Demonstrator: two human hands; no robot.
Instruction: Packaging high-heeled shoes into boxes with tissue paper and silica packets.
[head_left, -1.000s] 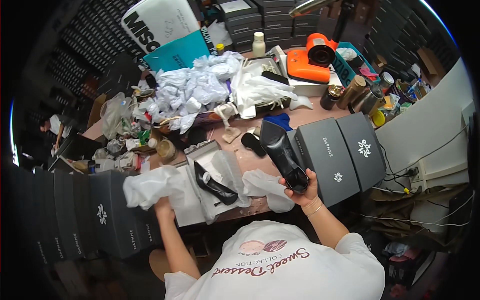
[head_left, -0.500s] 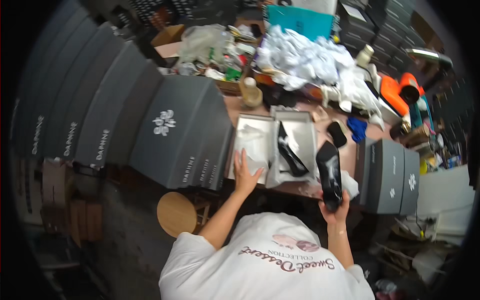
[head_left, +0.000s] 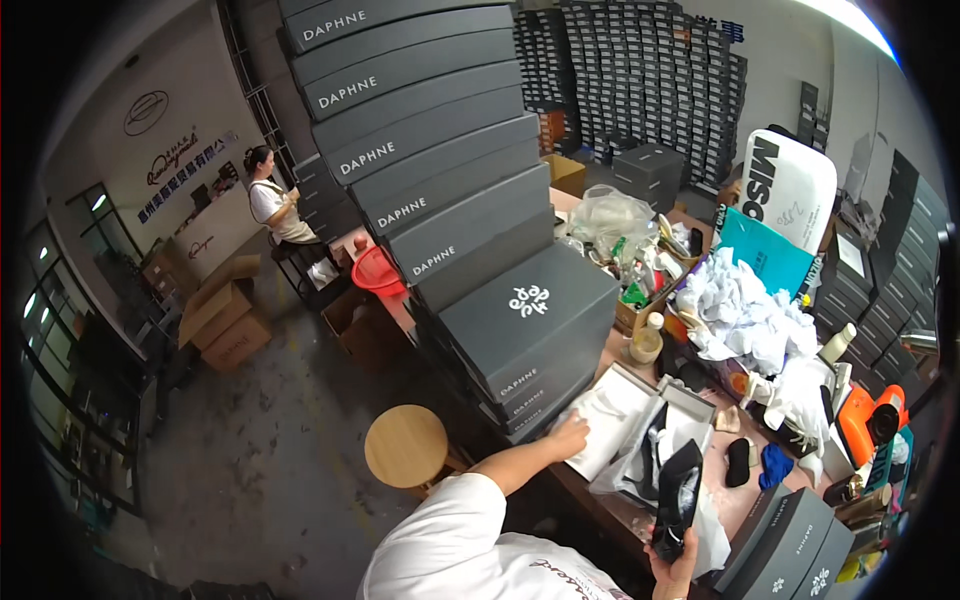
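Note:
My right hand (head_left: 675, 572) grips a shiny black high-heeled shoe (head_left: 680, 490) by one end, held up in front of an open shoebox (head_left: 690, 405). Inside that box lies a matching black shoe (head_left: 645, 455) with white paper around it. My left hand (head_left: 568, 438) is at the left edge of the shallow white tray or lid (head_left: 615, 445) beside the box, fingers drawn together. White tissue paper (head_left: 603, 408) lies in this tray. Whatever is between the left fingers is too small to make out.
Tall stacks of dark grey shoeboxes (head_left: 465, 215) rise left of my work spot. A bottle (head_left: 646, 340), crumpled white paper (head_left: 745, 310), an orange tool (head_left: 868, 415) and a blue cloth (head_left: 775, 465) crowd the table. A round stool (head_left: 406, 445) stands below. Another person (head_left: 275, 200) works far left.
The view has swung left and up, bringing in the room and another person. My left hand's spread fingers have drawn together at the tray's edge. My right hand still holds the shoe.

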